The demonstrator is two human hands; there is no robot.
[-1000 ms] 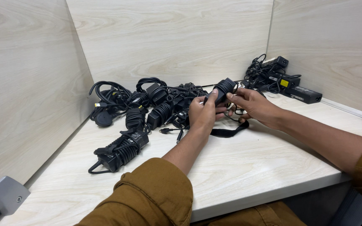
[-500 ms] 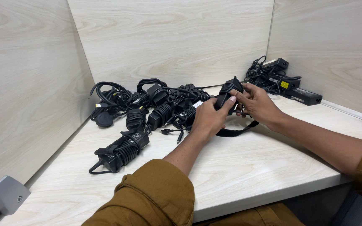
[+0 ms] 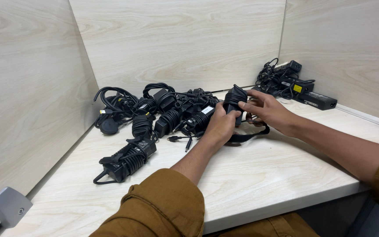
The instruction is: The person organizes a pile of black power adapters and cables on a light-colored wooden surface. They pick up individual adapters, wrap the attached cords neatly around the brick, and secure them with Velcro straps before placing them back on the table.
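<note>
Two hands were on one black power adapter [image 3: 234, 100], held up just above the desk [image 3: 259, 184], near the back wall and at the right edge of the pile. Left hand [image 3: 221, 127] was closed around its lower part from below. Right hand [image 3: 266, 112] gripped it from the right, fingertips [image 3: 243, 104] pressed on the cable wound around its body. Both grips were clamped on it; it stood roughly upright.

A flat black strap [image 3: 248, 137] lay on the desk under the hands, looping from below the left hand toward the right wrist. Cannot tell if it was attached to the held unit.

Left of the grip: a heap of black adapters [image 3: 172, 112] with coiled leads, touching and overlapping. One loose barrel plug [image 3: 188, 145] lay just in front of the heap. A separate wrapped adapter [image 3: 128, 159] sat nearer the front left, apart from the heap.

Far right corner: a second, smaller cluster [image 3: 292, 83] of adapters and cables against the partition, well apart from the hands.

Brown sleeves on both arms. A grey bracket [image 3: 9, 206] was at the bottom left of the side panel.
</note>
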